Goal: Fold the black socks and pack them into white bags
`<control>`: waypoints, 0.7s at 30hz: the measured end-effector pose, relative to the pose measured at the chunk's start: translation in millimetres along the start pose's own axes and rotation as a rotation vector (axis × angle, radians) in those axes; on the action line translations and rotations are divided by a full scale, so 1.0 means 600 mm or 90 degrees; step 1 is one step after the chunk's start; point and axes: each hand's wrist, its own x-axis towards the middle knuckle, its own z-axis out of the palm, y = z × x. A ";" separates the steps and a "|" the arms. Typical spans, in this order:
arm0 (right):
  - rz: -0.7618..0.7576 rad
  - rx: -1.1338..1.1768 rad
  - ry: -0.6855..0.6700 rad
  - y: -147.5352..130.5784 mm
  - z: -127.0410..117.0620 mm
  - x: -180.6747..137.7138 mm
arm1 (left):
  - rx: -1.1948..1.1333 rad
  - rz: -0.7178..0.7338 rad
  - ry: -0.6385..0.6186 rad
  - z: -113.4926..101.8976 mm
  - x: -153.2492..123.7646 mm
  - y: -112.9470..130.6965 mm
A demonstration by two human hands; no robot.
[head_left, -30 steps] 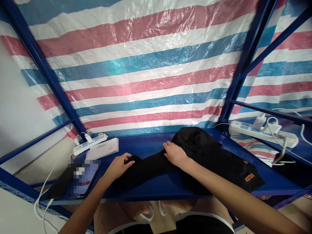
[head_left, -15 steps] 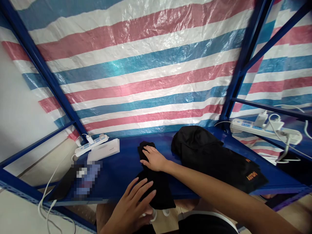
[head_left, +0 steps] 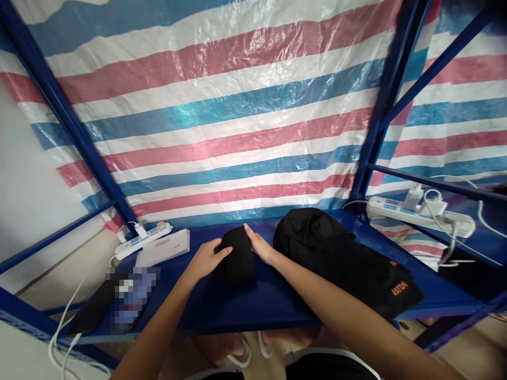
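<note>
Your folded black cloth bundle [head_left: 240,261] sat near the middle of the blue counter [head_left: 249,314], between your two hands. Your left hand [head_left: 207,257] had it by the left side: the thumb lay on top, and the fingers seemed clamped on the edge, though some were hidden. Your right hand [head_left: 261,249] lay along the right side, touching the cloth; I could not tell if its fingers pinched any of it. To do this fold well, it seemed best to keep both sides straight and push in softly and evenly, so the layers did not slip. A light pat on top would likely have made the bundle flatter. The black clothes with orange letters [head_left: 340,264] lay near your right hand, so a big swing that way might have messed them up.
</note>
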 end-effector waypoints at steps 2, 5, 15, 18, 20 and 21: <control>0.002 -0.046 0.055 0.002 -0.006 0.002 | 0.065 -0.038 0.006 0.010 0.033 -0.032; -0.031 -0.158 0.078 0.005 -0.009 0.004 | 0.096 -0.101 0.031 0.027 0.049 -0.068; -0.066 -0.114 -0.177 -0.005 -0.030 0.007 | -0.225 0.003 -0.148 0.009 0.031 -0.072; -0.016 -0.102 -0.210 -0.027 -0.052 0.009 | -0.275 0.047 -0.183 0.000 0.043 -0.058; 0.043 -0.139 -0.234 -0.052 -0.072 0.016 | -0.238 0.091 -0.184 -0.009 0.058 -0.040; 0.055 -0.168 -0.236 -0.067 -0.083 0.020 | -0.193 0.119 -0.160 -0.014 0.067 -0.029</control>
